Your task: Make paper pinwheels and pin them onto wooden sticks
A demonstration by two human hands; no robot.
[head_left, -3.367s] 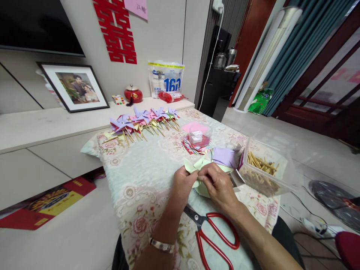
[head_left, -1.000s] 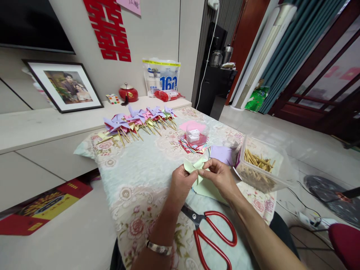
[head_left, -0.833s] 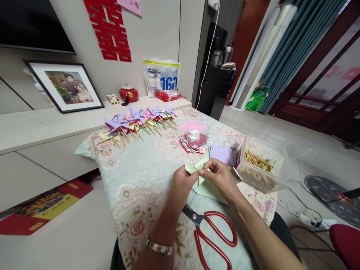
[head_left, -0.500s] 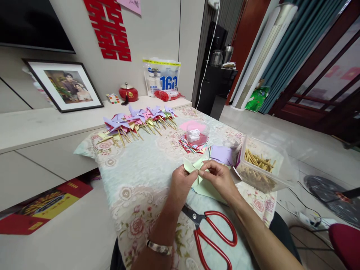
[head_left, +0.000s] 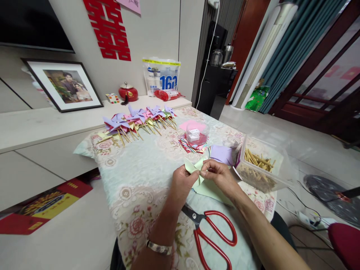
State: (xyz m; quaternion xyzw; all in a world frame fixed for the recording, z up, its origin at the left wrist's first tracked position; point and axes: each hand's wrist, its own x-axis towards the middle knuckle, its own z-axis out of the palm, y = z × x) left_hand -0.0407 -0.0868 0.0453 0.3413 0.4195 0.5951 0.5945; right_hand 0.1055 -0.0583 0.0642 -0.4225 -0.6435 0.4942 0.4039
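Between my two hands is a light green paper pinwheel [head_left: 191, 166], its corners folded in toward the middle. My left hand [head_left: 182, 181] grips it from the left, thumb near the centre. From the right, my right hand [head_left: 217, 173] pinches at the same centre; whether a small pin sits between those fingertips I cannot make out. Under my hands lies green paper [head_left: 213, 192]. Red-handled scissors [head_left: 199, 221] rest on the cloth between my forearms, blade tips hidden beneath my left arm.
Finished pinwheels [head_left: 137, 117] on sticks lie along the table's far left. A clear round tub [head_left: 197, 134] stands ahead on patterned paper pieces, beside purple sheets [head_left: 221, 154]. At right, a clear plastic box [head_left: 264, 176] holds many short sticks. A floral cloth [head_left: 135, 168] covers the table.
Both hands stay around the green pinwheel, with only a slight shift of my right fingers at its centre. Nothing else has visibly moved.
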